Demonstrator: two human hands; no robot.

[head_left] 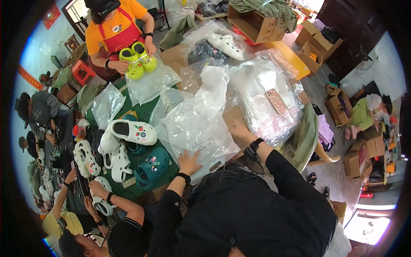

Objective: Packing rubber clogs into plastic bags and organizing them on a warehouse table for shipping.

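A large clear plastic bag point(195, 122) lies spread over the table in front of me. My left hand point(189, 162) rests open on its near left part, fingers apart. Close to the bag's right edge, my right hand point(240, 131) has its fingers curled; what they hold, if anything, is hidden. Brown cardboard point(233, 115) shows beneath that hand. Left of the bag sit a white clog with colourful charms point(139, 132) and a teal clog point(152, 171).
A stack of clear bags point(265, 85) with a patterned phone point(276, 101) on it lies to the right. Across the table a person in orange point(122, 25) holds yellow-green clogs point(138, 62). At the left, co-workers handle white clogs point(87, 159). Open cardboard boxes point(257, 25) stand behind.
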